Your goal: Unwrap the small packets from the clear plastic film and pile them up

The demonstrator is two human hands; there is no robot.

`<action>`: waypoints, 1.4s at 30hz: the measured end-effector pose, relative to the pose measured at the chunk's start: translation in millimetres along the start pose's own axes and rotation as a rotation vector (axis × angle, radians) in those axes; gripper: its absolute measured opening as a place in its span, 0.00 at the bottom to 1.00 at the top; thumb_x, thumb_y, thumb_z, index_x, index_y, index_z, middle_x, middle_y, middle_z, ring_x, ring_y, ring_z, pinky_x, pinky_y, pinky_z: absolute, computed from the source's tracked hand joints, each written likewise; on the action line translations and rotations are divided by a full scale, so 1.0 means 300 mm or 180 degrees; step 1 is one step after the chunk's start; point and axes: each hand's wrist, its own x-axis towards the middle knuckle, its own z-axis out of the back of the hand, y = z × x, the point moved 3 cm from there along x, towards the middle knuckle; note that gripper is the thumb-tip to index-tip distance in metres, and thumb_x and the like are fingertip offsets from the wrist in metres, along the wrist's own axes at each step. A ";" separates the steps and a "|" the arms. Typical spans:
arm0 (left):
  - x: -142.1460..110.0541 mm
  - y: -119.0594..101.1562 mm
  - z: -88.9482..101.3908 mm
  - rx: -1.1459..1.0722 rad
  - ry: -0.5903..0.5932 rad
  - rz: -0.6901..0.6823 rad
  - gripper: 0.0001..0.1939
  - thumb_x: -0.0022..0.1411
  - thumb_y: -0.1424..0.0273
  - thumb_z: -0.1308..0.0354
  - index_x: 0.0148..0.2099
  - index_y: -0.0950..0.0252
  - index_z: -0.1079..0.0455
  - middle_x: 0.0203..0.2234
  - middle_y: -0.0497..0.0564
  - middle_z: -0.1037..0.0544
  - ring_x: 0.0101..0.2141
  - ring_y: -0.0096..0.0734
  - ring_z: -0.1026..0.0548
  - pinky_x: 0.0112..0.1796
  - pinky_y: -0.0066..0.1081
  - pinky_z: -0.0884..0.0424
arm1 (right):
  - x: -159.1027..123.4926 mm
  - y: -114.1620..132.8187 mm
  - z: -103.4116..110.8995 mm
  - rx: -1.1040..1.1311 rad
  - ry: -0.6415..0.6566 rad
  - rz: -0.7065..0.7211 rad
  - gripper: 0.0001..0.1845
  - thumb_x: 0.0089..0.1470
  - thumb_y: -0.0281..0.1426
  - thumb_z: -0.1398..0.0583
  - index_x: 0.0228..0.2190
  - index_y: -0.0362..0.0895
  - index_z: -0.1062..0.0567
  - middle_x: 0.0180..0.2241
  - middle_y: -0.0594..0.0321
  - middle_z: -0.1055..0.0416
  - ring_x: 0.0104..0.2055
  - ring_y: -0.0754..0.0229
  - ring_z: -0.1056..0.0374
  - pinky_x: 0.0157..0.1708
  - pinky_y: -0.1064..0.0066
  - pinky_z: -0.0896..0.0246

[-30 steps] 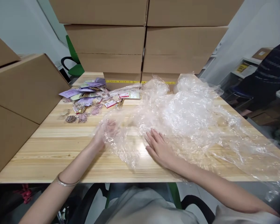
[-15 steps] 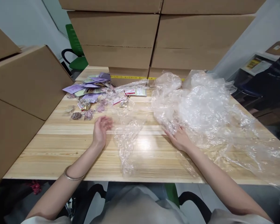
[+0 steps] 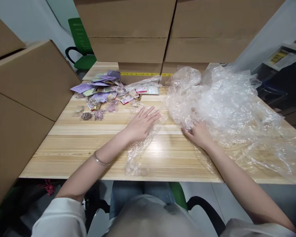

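My left hand [image 3: 143, 125] lies palm down with its fingers spread, over a narrow clear plastic piece [image 3: 136, 159] on the wooden table. My right hand [image 3: 199, 133] rests at the near left edge of a big heap of crumpled clear plastic film [image 3: 219, 102]. Its thumb stands apart, and the fingertips are partly lost among the shiny folds. Beyond my left hand lie a white-and-red labelled packet [image 3: 126, 99] and a flat labelled packet [image 3: 149, 90].
A pile of purple and green packets [image 3: 100, 84] sits at the back left, with small bagged items [image 3: 86, 116] before it. Large cardboard boxes [image 3: 130, 29] stand along the back, and another carton [image 3: 36, 82] borders the left. A green chair [image 3: 80, 39] stands beyond.
My left hand has moved right and forward, from beside the narrow plastic piece to flat on top of it. My right hand stays at the heap's edge. The view has tilted down slightly.
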 end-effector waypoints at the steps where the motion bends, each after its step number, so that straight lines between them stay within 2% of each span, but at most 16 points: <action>1: 0.019 0.005 -0.014 0.0058 0.0172 -0.0015 0.42 0.54 0.80 0.50 0.70 0.64 0.55 0.69 0.53 0.48 0.70 0.42 0.62 0.66 0.50 0.68 | -0.001 0.010 0.007 -0.0097 -0.0020 0.0026 0.25 0.62 0.43 0.51 0.43 0.37 0.25 0.45 0.44 0.29 0.47 0.42 0.33 0.47 0.54 0.39; 5: 0.046 0.027 -0.053 0.0335 0.0428 0.0093 0.39 0.54 0.77 0.45 0.68 0.64 0.47 0.57 0.58 0.31 0.63 0.52 0.44 0.63 0.57 0.65 | -0.024 0.063 0.042 -0.0484 -0.0171 0.0163 0.24 0.61 0.44 0.49 0.39 0.36 0.24 0.42 0.43 0.29 0.46 0.41 0.33 0.47 0.52 0.39; 9: -0.001 0.020 -0.035 0.0675 0.0145 0.0114 0.16 0.57 0.74 0.42 0.49 0.66 0.28 0.42 0.59 0.26 0.49 0.50 0.33 0.57 0.54 0.47 | -0.078 0.118 0.092 -0.0559 -0.0487 0.0484 0.23 0.61 0.42 0.47 0.42 0.35 0.24 0.52 0.38 0.32 0.55 0.36 0.37 0.50 0.49 0.41; 12: -0.086 -0.005 0.015 0.1002 -0.0901 0.0155 0.03 0.62 0.73 0.43 0.37 0.65 0.27 0.36 0.57 0.27 0.42 0.43 0.32 0.46 0.43 0.38 | -0.132 0.175 0.143 -0.0323 -0.0691 0.0843 0.19 0.62 0.36 0.48 0.43 0.36 0.24 0.51 0.40 0.30 0.55 0.40 0.35 0.49 0.51 0.38; 15: -0.215 -0.028 0.053 0.1076 -0.2085 0.0661 0.12 0.67 0.66 0.44 0.30 0.64 0.31 0.28 0.53 0.31 0.33 0.36 0.34 0.36 0.35 0.38 | -0.168 0.263 0.197 0.0408 -0.0833 0.1103 0.16 0.64 0.32 0.50 0.42 0.40 0.24 0.44 0.49 0.25 0.45 0.49 0.29 0.43 0.57 0.33; 17: -0.296 -0.050 0.052 0.1148 -0.2274 0.0901 0.16 0.68 0.64 0.45 0.27 0.63 0.33 0.25 0.51 0.33 0.29 0.34 0.37 0.32 0.33 0.39 | -0.165 0.337 0.216 0.1043 -0.0875 0.0952 0.18 0.65 0.31 0.52 0.44 0.43 0.25 0.43 0.52 0.24 0.45 0.52 0.28 0.44 0.58 0.31; 19: -0.358 -0.076 0.037 0.1361 -0.2032 0.1033 0.17 0.68 0.65 0.45 0.26 0.63 0.33 0.24 0.51 0.34 0.29 0.35 0.37 0.30 0.33 0.40 | -0.136 0.424 0.200 0.1561 -0.0678 0.0648 0.22 0.67 0.34 0.55 0.54 0.44 0.29 0.51 0.53 0.26 0.53 0.51 0.31 0.51 0.56 0.33; 21: -0.404 -0.098 0.014 0.1563 -0.1648 0.1153 0.15 0.67 0.66 0.44 0.28 0.63 0.30 0.26 0.53 0.31 0.31 0.38 0.34 0.31 0.35 0.39 | -0.088 0.518 0.145 0.1778 -0.0202 0.0443 0.29 0.67 0.41 0.56 0.63 0.41 0.40 0.63 0.51 0.39 0.64 0.51 0.42 0.60 0.54 0.41; 23: -0.443 -0.109 -0.008 0.1635 -0.1330 0.1115 0.11 0.66 0.67 0.44 0.32 0.64 0.27 0.33 0.57 0.26 0.38 0.42 0.31 0.36 0.38 0.35 | -0.035 0.598 0.065 0.1622 0.0389 0.0405 0.37 0.67 0.46 0.58 0.67 0.34 0.49 0.68 0.47 0.52 0.70 0.50 0.55 0.66 0.55 0.54; 25: -0.484 -0.107 -0.027 0.1631 -0.1144 0.0881 0.08 0.66 0.69 0.43 0.34 0.63 0.26 0.41 0.57 0.23 0.46 0.45 0.30 0.45 0.43 0.34 | 0.013 0.637 -0.009 0.1229 0.0707 0.0448 0.41 0.66 0.48 0.59 0.67 0.29 0.52 0.69 0.44 0.59 0.72 0.48 0.65 0.69 0.55 0.64; 27: -0.535 -0.087 -0.040 0.1581 -0.0923 0.0588 0.06 0.66 0.71 0.44 0.36 0.62 0.26 0.45 0.55 0.23 0.52 0.45 0.30 0.53 0.46 0.37 | 0.053 0.632 -0.055 0.0844 0.0700 0.0538 0.43 0.65 0.50 0.59 0.67 0.29 0.51 0.70 0.44 0.63 0.72 0.47 0.70 0.69 0.55 0.70; 30: -0.631 -0.036 -0.033 0.1218 -0.0387 0.0388 0.09 0.65 0.77 0.46 0.38 0.62 0.26 0.40 0.54 0.21 0.50 0.42 0.28 0.55 0.46 0.37 | 0.096 0.569 -0.078 0.0529 0.0582 0.0700 0.46 0.63 0.55 0.59 0.68 0.34 0.51 0.70 0.46 0.66 0.72 0.46 0.70 0.69 0.55 0.71; 32: -0.694 -0.006 0.002 0.0811 -0.0060 0.0477 0.10 0.64 0.77 0.47 0.40 0.61 0.25 0.41 0.54 0.21 0.48 0.41 0.26 0.53 0.45 0.34 | 0.116 0.521 -0.077 0.0441 0.0531 0.0826 0.47 0.62 0.58 0.59 0.68 0.37 0.50 0.70 0.48 0.65 0.72 0.47 0.69 0.69 0.55 0.70; 35: -0.749 0.019 0.092 0.0193 0.0197 0.0730 0.08 0.62 0.69 0.44 0.41 0.62 0.25 0.50 0.55 0.24 0.52 0.46 0.29 0.52 0.46 0.33 | 0.140 0.466 -0.073 0.0449 0.0438 0.1037 0.46 0.61 0.59 0.59 0.67 0.39 0.49 0.70 0.49 0.64 0.72 0.47 0.68 0.69 0.54 0.67; 39: -0.672 0.045 0.185 -0.0518 -0.0247 0.0743 0.08 0.64 0.68 0.47 0.42 0.62 0.28 0.53 0.57 0.27 0.54 0.43 0.30 0.52 0.42 0.31 | 0.173 0.403 -0.072 0.0641 0.0394 0.1401 0.43 0.61 0.58 0.54 0.67 0.43 0.47 0.70 0.50 0.59 0.71 0.46 0.62 0.67 0.49 0.61; 42: -0.504 0.106 0.160 -0.0509 -0.0617 0.0886 0.08 0.68 0.69 0.50 0.44 0.63 0.31 0.47 0.57 0.25 0.47 0.38 0.26 0.47 0.38 0.29 | 0.194 0.356 -0.058 0.0804 0.0297 0.1674 0.41 0.61 0.55 0.50 0.66 0.45 0.45 0.69 0.51 0.55 0.71 0.47 0.59 0.67 0.48 0.58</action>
